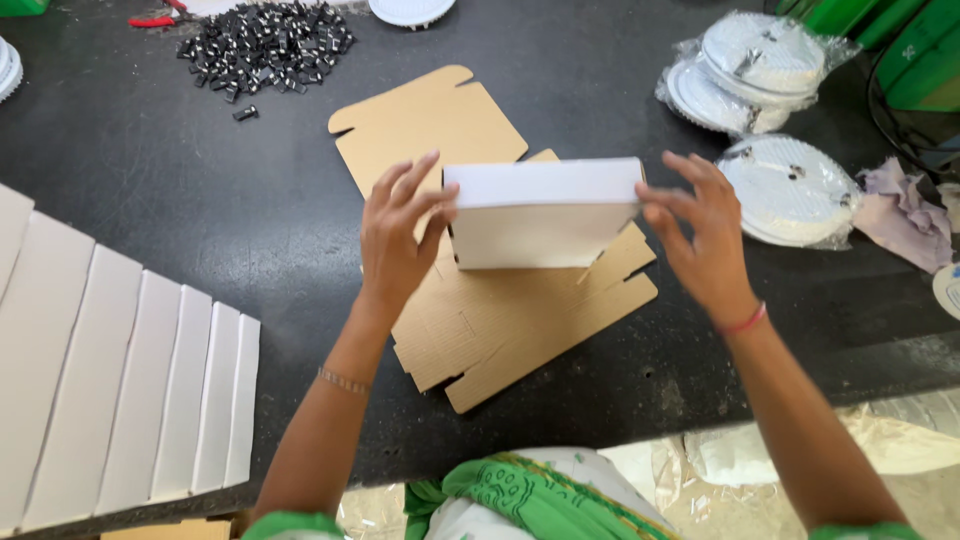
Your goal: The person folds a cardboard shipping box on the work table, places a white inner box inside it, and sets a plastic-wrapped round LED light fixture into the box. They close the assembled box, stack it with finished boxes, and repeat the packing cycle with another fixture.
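White box (541, 213) upright over flat brown cardboard (510, 320); left hand (398, 235) gripping its end; right hand (700, 230) spread, fingertips touching

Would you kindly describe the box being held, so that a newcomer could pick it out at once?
On the wide black table, look at the flat brown cardboard cut-outs in the middle. Standing on them, between the left hand and the right hand, is a small folded white cardboard box. It is the only assembled box; the white cardboard sheets fanned at the left lie flat.
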A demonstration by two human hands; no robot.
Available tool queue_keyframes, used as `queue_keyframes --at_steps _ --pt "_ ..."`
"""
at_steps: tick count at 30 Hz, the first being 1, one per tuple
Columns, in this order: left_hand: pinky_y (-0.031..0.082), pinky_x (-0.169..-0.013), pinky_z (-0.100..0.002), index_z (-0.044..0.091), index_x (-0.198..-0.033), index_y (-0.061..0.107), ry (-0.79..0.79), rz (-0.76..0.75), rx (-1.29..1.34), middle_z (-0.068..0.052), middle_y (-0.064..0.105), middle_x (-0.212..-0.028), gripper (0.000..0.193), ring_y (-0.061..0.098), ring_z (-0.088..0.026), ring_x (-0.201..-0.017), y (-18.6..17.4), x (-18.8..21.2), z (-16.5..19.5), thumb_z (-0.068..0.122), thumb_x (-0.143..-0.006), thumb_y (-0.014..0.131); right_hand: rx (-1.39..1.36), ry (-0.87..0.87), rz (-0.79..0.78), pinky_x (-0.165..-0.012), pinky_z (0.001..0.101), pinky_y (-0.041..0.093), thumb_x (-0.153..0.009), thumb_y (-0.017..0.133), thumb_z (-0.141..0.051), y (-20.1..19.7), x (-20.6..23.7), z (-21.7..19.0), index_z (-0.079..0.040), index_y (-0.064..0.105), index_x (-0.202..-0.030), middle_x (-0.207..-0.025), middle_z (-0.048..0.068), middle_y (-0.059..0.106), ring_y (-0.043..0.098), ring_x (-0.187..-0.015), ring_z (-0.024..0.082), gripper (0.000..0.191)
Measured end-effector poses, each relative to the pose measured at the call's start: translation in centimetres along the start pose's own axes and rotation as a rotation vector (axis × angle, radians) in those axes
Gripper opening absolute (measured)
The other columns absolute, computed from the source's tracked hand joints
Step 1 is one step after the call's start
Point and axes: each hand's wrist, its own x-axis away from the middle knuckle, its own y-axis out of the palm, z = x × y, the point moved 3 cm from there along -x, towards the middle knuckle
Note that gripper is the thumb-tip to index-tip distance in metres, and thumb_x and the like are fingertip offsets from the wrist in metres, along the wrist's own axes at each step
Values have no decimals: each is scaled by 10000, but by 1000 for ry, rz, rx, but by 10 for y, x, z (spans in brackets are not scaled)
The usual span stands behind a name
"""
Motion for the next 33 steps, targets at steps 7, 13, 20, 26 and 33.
queue_keyframes --at_steps 7,13,20,26,33 --pt "545 -1072 -373 107 -1451 510 -431 -42 783 -105 402 -1596 515 628 -233 -1275 40 41 -34 213 -973 672 -225 96 -77 -1109 422 434 -945 797 -252 4 1 12 -147 744 -1262 -1427 124 633 567 -1310 318 339" --pt "612 -924 -347 28 -1253 611 -632 239 937 -124 503 -1538 323 682 -228 -1195 81 101 -28 -31 -951 710 -226 88 -41 -1063 401 475 -981 790 -215 6 7 -1 -113 726 -1296 -1380 109 675 619 -1259 305 337" --pt "630 -919 -334 42 -1013 648 -777 520 1091 -77 713 -1256 23 712 -172 -1074 94 92 -33 58 -1000 660 -315 161 -71 -896 339 509 -1020 756 -192 5 5 1 -101 715 -1305 -1364 83 691 650 -1181 243 302" --pt "552 -828 -347 52 -939 677 -629 382 333 -133 744 -1064 50 705 -273 -986 70 115 -21 57 -950 725 -423 183 -90 -908 320 587 -1020 743 -152 7 7 0 -98 691 -1332 -1361 81 664 667 -1190 207 322" --pt "547 -701 -334 49 -913 605 -611 160 160 -101 750 -885 113 729 -239 -799 88 124 -19 30 -949 711 -408 164 -106 -877 316 590 -1022 735 -117 6 7 6 -84 689 -1326 -1323 88 668 682 -1161 211 309"
